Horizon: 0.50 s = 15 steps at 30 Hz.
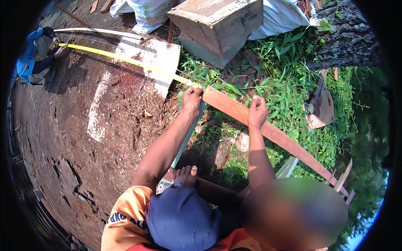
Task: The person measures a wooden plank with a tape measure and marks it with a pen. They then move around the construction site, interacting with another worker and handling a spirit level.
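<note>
My left hand (191, 101) is closed, pinching the near end of a yellow tape measure (125, 61) at the end of a long reddish-brown wooden board (230, 106). The tape runs taut to the far left, where a crouching person in a blue shirt (31, 56) has hands on its other end. From my left hand the board slants away to the lower right. My right hand (257, 113) is over the board's edge with its fingers curled together; what they hold, if anything, cannot be made out. My bare foot (185, 175) shows below.
A weathered wooden box (215, 27) stands at the back beside white sacks (148, 14). A pale sheet (163, 62) lies under the tape. Greenery and a thick tree trunk (347, 35) are at right. Bare brown soil (121, 117) spreads left. A greenish-grey beam (190, 136) passes below my left hand.
</note>
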Each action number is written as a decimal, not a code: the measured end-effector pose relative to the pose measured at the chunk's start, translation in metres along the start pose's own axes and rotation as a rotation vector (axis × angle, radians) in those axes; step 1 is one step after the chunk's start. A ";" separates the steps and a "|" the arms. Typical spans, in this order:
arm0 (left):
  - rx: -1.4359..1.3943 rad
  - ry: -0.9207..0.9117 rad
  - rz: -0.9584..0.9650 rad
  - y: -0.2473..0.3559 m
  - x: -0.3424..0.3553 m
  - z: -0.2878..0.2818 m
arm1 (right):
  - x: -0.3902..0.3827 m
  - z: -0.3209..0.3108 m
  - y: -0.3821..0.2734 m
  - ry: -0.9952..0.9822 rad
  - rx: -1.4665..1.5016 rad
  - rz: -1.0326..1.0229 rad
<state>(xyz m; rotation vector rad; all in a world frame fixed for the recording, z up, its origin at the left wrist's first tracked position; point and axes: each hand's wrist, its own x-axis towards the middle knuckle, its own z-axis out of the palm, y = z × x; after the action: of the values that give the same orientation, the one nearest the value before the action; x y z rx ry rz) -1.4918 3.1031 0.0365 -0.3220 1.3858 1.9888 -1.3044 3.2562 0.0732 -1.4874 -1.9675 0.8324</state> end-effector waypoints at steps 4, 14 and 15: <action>0.087 0.037 0.039 -0.003 -0.001 0.004 | -0.018 0.001 -0.009 0.022 -0.118 -0.275; 0.156 -0.015 0.085 0.001 -0.007 0.007 | -0.056 0.047 -0.050 -0.168 -0.200 -0.562; 0.146 -0.018 0.088 0.002 -0.009 0.008 | -0.055 0.049 -0.051 -0.151 -0.214 -0.569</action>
<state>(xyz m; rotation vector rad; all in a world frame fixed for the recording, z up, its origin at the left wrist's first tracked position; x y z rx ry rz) -1.4856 3.1064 0.0462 -0.1791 1.5481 1.9418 -1.3588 3.1846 0.0756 -0.8965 -2.4780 0.5040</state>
